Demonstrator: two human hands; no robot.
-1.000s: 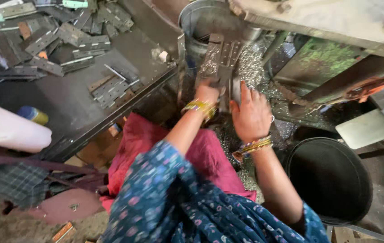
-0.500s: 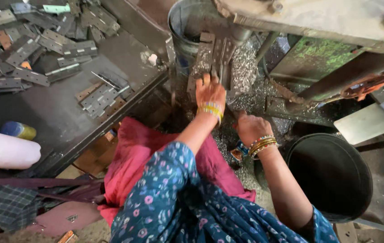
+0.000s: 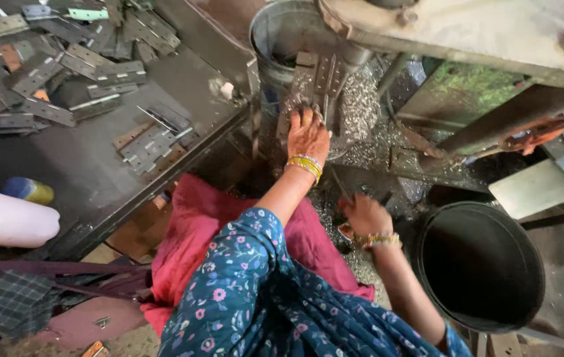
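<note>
My left hand [image 3: 308, 135] reaches forward and presses on a stack of grey metal hinge plates [image 3: 322, 76] standing on the machine bed, fingers spread over their lower end. My right hand [image 3: 363, 215] is lower and nearer to me, fingers curled, above the shavings-strewn floor beside a black bucket [image 3: 427, 228]. Whether it holds anything is hidden. Both wrists carry yellow bangles, and my sleeve is blue with flowers.
Metal shavings [image 3: 361, 109] cover the machine bed. A grey metal pail [image 3: 272, 33] stands behind the plates. A dark table [image 3: 83, 172] on the left carries a pile of hinges [image 3: 77, 59]. Red cloth [image 3: 196, 211] lies over my lap. The machine body [image 3: 467, 33] overhangs above.
My right hand has come off the hinge plates and dropped down toward the black bucket. My left hand stays on the plates.
</note>
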